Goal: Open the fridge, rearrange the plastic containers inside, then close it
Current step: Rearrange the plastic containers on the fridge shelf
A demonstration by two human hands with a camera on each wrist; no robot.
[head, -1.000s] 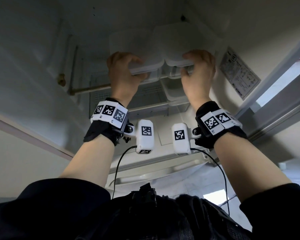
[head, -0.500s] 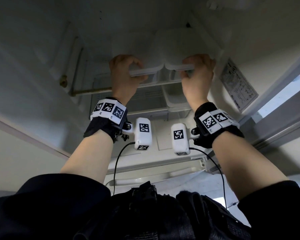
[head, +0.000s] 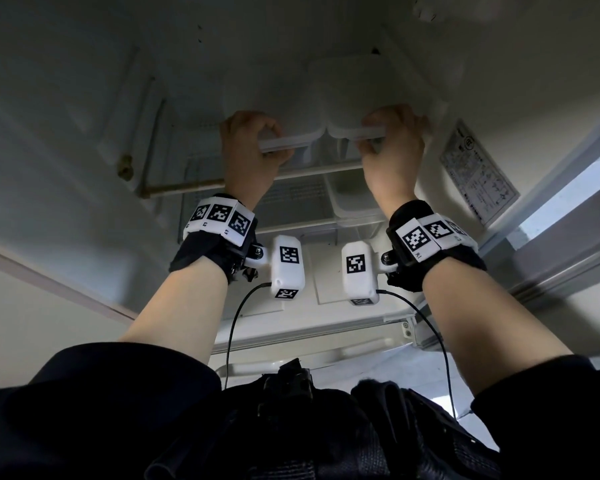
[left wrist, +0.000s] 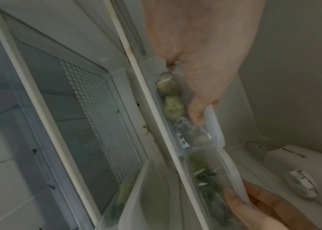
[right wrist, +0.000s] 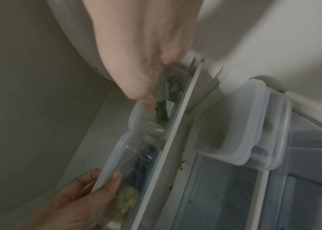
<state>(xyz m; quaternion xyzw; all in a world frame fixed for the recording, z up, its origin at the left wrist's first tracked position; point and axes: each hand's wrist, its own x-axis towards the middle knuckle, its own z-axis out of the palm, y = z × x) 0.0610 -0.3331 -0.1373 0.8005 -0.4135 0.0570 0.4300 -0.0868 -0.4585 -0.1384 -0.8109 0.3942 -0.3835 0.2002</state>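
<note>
Two clear plastic containers with white lids stand side by side on the fridge's top shelf [head: 319, 168]. My left hand [head: 257, 140] grips the front lid edge of the left container [head: 267, 95], fingers on top and thumb beneath. My right hand [head: 392, 136] grips the right container [head: 350, 91] the same way. In the left wrist view the left container [left wrist: 175, 109] shows round green food under my left hand [left wrist: 201, 62]. In the right wrist view my right hand [right wrist: 146, 54] pinches the right container [right wrist: 152, 116], which holds green leaves.
On the shelf below stand more lidded containers [right wrist: 244, 124], stacked at the right. A thermostat dial [left wrist: 301, 183] sits on the fridge's inner wall near the top shelf. A printed label [head: 478, 174] is stuck on the right inner wall. The left of the lower shelf [left wrist: 89, 109] is bare.
Both hands stay on the same two containers. Their fingers have curled tighter over the lid edges, and the right thumb has gone under its lid. The view has shifted slightly.
</note>
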